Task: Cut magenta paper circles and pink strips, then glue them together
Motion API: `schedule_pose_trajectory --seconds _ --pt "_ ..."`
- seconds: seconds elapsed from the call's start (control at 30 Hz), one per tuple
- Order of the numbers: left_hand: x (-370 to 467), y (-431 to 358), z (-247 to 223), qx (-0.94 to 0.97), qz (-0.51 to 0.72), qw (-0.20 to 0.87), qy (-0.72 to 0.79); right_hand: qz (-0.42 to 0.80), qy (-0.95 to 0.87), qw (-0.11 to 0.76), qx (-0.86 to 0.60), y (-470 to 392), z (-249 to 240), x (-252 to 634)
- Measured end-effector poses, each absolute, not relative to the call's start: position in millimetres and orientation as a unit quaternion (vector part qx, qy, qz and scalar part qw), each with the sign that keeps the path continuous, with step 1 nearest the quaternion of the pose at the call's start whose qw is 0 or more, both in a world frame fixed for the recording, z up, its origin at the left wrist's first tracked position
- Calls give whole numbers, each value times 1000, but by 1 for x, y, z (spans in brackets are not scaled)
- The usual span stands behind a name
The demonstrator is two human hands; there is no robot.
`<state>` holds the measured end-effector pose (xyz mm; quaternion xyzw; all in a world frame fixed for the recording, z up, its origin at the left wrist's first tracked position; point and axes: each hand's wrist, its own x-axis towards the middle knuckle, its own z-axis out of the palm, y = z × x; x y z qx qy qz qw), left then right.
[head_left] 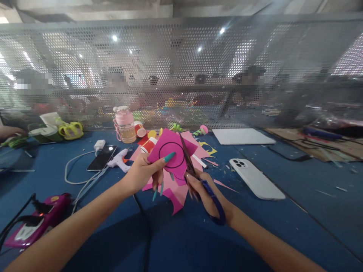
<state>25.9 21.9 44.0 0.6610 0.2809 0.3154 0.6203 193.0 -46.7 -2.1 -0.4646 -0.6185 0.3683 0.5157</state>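
A magenta sheet (pixel 170 141) with a black circle drawn on it is pinched in my left hand (pixel 151 170), the thumb with its long teal nail lying across the circle. My right hand (pixel 205 189) grips scissors (pixel 214 206) with blue handles. The dark blades point up and away, along the sheet's right side near the circle. Beneath both hands, pink and magenta paper scraps (pixel 177 196) lie on the blue table (pixel 181 241).
Left: a glue gun (pixel 119 160), black phone (pixel 102 158), white cable and magenta power strip (pixel 39 219). Behind: a pink-lidded bottle (pixel 124 124), red cups (pixel 149 144) and a perforated screen (pixel 176 56). Right: a white phone (pixel 256 179), a white board (pixel 242 136) and cardboard (pixel 295 141). Another person's hand (pixel 11 133) shows far left.
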Motion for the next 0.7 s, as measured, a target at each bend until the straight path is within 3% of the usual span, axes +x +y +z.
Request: schedule_pose_trajectory --seconds 0.7 --pt "25 23 47 685 301 596 291 371 -616 516 -465 -46 -8 194"
